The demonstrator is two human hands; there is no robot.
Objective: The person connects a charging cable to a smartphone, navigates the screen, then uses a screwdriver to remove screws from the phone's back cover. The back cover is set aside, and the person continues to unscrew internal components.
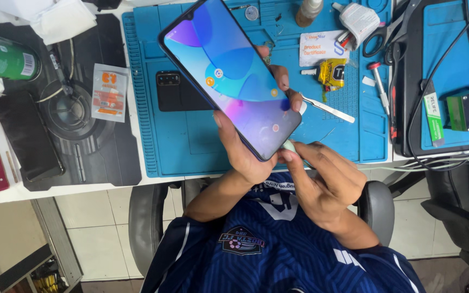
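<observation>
My left hand [245, 154] holds a smartphone [229, 76] tilted above the desk, thumb on its left edge and fingertips curled round the right edge. Its screen is lit with a blue and purple wallpaper and a few small icons. My right hand [327, 182] pinches a small pale green piece [289, 145] against the phone's lower corner. Both hands hover over the near edge of a blue work mat [191, 146].
On the blue mat lie a dark phone back [172, 92], metal tweezers [329, 109], a yellow tube [332, 73], a white card [321, 48] and scissors [381, 35]. A black mat [82, 141] at left carries a black phone [28, 135] and a sachet [109, 92]. A green can [1, 57] lies far left.
</observation>
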